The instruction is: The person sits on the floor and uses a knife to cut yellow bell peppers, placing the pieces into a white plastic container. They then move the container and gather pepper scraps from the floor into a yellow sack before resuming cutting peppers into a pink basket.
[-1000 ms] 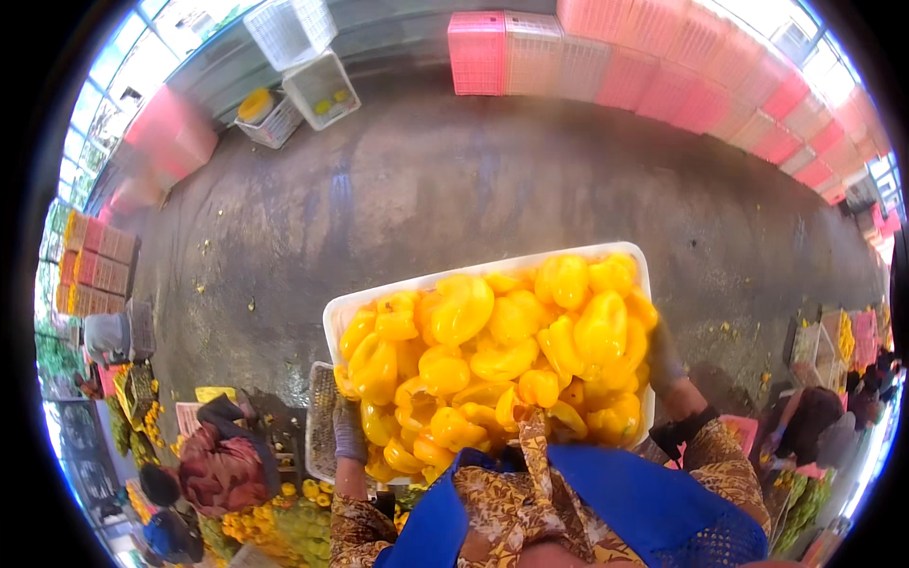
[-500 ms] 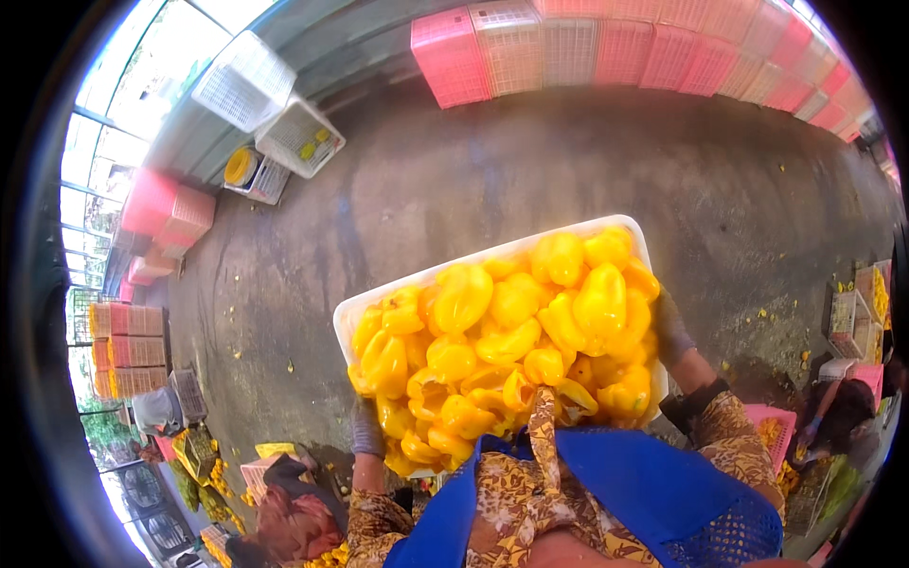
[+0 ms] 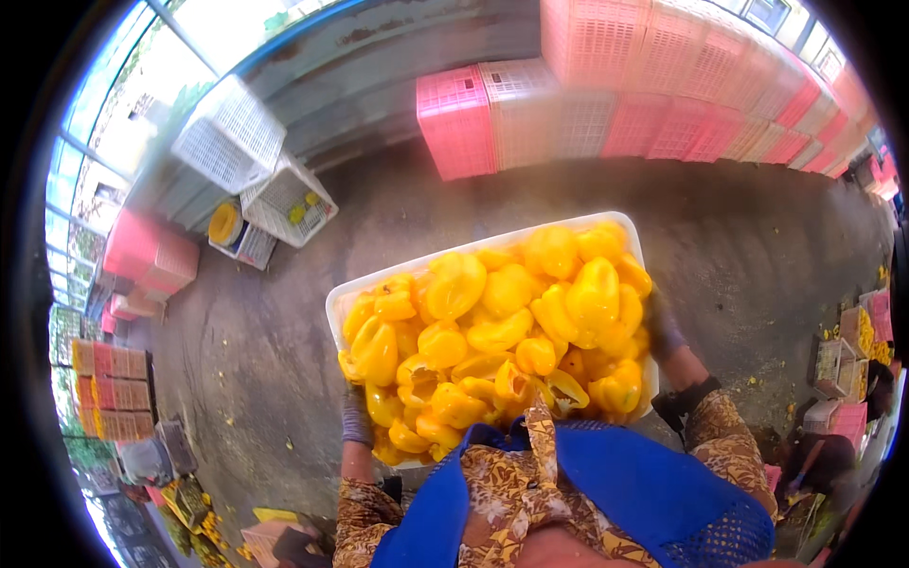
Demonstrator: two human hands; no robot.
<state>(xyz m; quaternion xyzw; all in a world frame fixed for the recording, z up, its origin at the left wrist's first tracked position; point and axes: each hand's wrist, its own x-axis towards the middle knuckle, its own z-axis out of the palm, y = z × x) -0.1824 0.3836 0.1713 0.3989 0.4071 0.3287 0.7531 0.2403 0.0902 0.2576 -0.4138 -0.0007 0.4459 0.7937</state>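
A white plastic crate (image 3: 333, 308) heaped with glossy yellow bell peppers (image 3: 502, 327) is held up level against my front. Several of the peppers are cut open or hollow. My left hand (image 3: 357, 417), in a greyish glove, grips the crate's left side; its fingertips are hidden by the crate and peppers. On the opposite side my right hand (image 3: 667, 329), gloved too, clasps the right end, its fingers mostly out of sight behind the rim. A blue apron (image 3: 653, 473) over patterned sleeves lies just below the crate.
Pink and white crates (image 3: 454, 123) are stacked along the far wall. White crates (image 3: 289, 199) stand at the far left, beside a tub with a yellow top (image 3: 225, 223). Co-workers bend among crates at right (image 3: 824, 464). Wet concrete floor (image 3: 256, 350) holds scattered yellow scraps.
The far stacks and left crates appear lower and larger in view, as I have moved forward or raised my view. The pepper crate stays in both hands, nearly unchanged.
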